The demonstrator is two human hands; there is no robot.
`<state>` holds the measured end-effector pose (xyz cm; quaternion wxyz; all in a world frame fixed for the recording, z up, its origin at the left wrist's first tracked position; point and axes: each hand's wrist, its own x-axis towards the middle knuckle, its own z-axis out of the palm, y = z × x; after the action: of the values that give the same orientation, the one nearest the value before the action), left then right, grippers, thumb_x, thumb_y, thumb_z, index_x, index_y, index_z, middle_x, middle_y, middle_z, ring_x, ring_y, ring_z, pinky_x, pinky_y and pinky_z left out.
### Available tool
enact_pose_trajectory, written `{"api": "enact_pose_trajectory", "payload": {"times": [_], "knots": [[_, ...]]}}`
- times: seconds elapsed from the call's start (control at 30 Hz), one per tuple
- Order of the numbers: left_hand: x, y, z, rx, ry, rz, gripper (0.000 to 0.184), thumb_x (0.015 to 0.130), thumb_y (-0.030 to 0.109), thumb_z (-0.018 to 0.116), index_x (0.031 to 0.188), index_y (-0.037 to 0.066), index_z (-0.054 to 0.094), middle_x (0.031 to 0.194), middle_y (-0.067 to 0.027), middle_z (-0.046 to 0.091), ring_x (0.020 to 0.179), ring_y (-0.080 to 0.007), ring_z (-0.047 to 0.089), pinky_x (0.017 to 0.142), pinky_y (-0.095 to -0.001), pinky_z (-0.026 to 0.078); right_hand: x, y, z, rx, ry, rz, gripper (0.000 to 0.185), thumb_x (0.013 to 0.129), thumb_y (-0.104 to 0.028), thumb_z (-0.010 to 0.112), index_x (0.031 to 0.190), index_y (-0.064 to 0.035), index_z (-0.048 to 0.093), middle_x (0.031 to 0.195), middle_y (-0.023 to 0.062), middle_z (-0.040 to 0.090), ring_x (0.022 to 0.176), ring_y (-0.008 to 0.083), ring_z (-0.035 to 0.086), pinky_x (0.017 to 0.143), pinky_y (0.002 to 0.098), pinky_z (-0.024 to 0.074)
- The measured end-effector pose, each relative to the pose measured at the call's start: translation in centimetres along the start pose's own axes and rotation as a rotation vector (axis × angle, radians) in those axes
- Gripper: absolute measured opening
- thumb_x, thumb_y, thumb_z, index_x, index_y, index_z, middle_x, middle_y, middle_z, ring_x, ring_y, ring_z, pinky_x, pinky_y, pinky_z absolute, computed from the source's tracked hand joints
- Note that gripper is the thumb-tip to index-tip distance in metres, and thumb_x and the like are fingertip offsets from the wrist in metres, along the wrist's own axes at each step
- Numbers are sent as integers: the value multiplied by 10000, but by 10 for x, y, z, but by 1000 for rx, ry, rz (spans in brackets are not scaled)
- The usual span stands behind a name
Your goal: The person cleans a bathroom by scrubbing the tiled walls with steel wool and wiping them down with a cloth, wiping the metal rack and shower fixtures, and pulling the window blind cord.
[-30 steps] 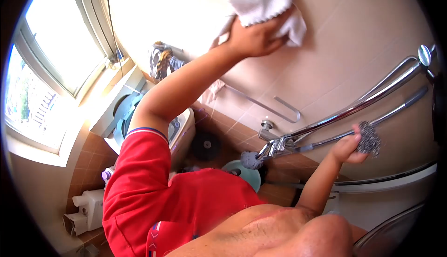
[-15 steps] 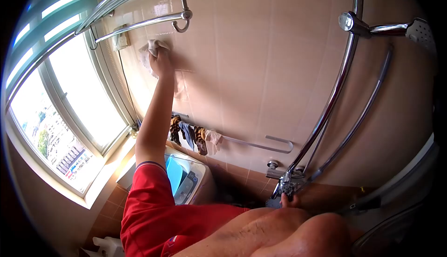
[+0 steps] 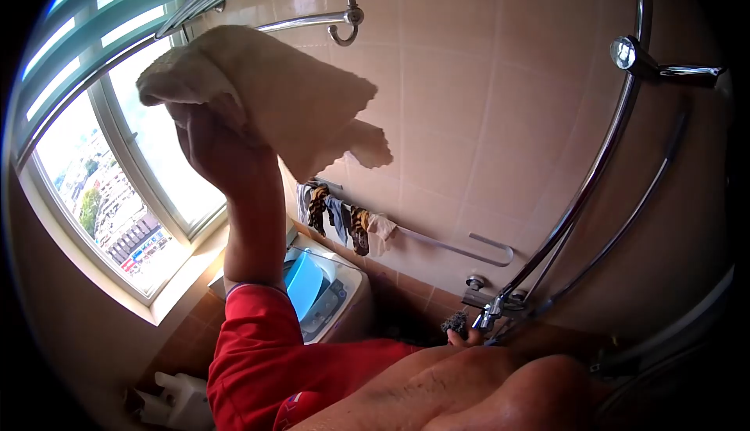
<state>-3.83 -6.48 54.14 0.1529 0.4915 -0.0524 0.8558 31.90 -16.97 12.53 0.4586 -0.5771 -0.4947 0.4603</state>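
My left hand [image 3: 223,146] is raised at the upper left, its fingers closed on a pale cloth [image 3: 281,91] with a scalloped edge. The cloth hangs spread out to the right of the hand, in front of the window and tiled wall. Low in the view, beside the chrome shower mixer [image 3: 492,314], my right hand [image 3: 467,339] holds a grey metal scrubber [image 3: 455,323]. Only a few of its fingers show above my chest.
A chrome rack [image 3: 305,21] with a hook is overhead by the window [image 3: 117,189]. Small cloths [image 3: 337,216] hang on a wall rail [image 3: 453,249] above a washing machine [image 3: 351,298]. The curved shower pipe [image 3: 601,173] rises at the right.
Since half a second ago, my left hand has brought the cloth away from the wall and closer to the camera, where it has spread out. My right hand with the scrubber has shifted slightly left.
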Motion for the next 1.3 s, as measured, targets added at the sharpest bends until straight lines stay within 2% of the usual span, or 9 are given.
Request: {"api": "enact_pose_trajectory", "payload": {"times": [0.2, 0.37, 0.47, 0.57, 0.77, 0.9, 1.1, 1.27, 1.3], "knots": [[85, 24, 51, 733, -182, 736, 203, 904, 156, 543, 1056, 53, 629, 945, -153, 651, 865, -316, 643, 772, -386, 521, 10, 22, 2, 160, 20, 193, 167, 871, -175, 701, 866, -18, 646, 706, 47, 649, 566, 136, 623, 535, 281, 519], [142, -4, 117, 1135, -349, 1024, 171, 833, 122, 612, 976, 54, 676, 891, -188, 667, 825, -386, 649, 761, -422, 518, 12, 19, 14, 123, -64, 166, 173, 877, -170, 706, 878, -6, 648, 720, 53, 653, 571, 134, 623, 542, 289, 527], [135, -8, 128, 1393, -216, 538, 160, 848, 131, 613, 960, 46, 690, 873, -170, 700, 785, -317, 683, 719, -388, 523, 15, 39, 19, 171, -101, 125, 169, 877, -162, 706, 889, -3, 651, 726, 55, 656, 571, 142, 625, 543, 295, 526], [145, -16, 99, 768, -393, 386, 209, 914, 161, 557, 964, 2, 683, 861, -54, 697, 766, -105, 641, 669, -268, 508, 8, 39, 19, 146, -80, 191, 170, 871, -175, 699, 881, -11, 656, 697, 57, 648, 575, 152, 630, 542, 306, 515], [145, -48, 69, 595, -300, 703, 232, 903, 46, 454, 1030, -24, 634, 809, -28, 615, 725, -98, 589, 633, -223, 481, -2, 41, 20, 261, -101, 285, 176, 893, -193, 670, 839, -28, 640, 730, 51, 652, 584, 151, 627, 550, 297, 493], [150, -47, 42, 779, -204, 618, 239, 923, 17, 413, 1039, -26, 618, 861, -44, 629, 735, -101, 592, 644, -239, 498, -5, 47, 27, 144, -211, 154, 193, 889, -206, 684, 910, -14, 677, 812, 53, 681, 663, 137, 640, 597, 292, 515], [202, -58, -39, 699, -91, 565, 226, 946, 99, 455, 1052, 3, 631, 858, -37, 634, 766, -108, 604, 664, -241, 504, -2, 52, 31, -29, -167, 77, 228, 882, -189, 698, 995, 9, 706, 880, 49, 697, 733, 139, 653, 642, 298, 543], [229, -54, -109, 858, 36, 442, 239, 980, 130, 455, 1099, 20, 632, 908, -56, 652, 798, -127, 616, 683, -235, 502, 4, 89, 56, 232, -126, 277, 225, 892, -179, 688, 989, 24, 701, 855, 50, 687, 722, 141, 653, 603, 297, 550], [264, -64, -154, 1406, 128, 900, 284, 916, 371, 604, 994, 100, 634, 909, -98, 691, 874, -296, 686, 797, -406, 559, 5, 90, 62, 236, -139, 277, 226, 894, -179, 686, 988, 26, 700, 850, 50, 684, 719, 140, 652, 593, 296, 551]]}}
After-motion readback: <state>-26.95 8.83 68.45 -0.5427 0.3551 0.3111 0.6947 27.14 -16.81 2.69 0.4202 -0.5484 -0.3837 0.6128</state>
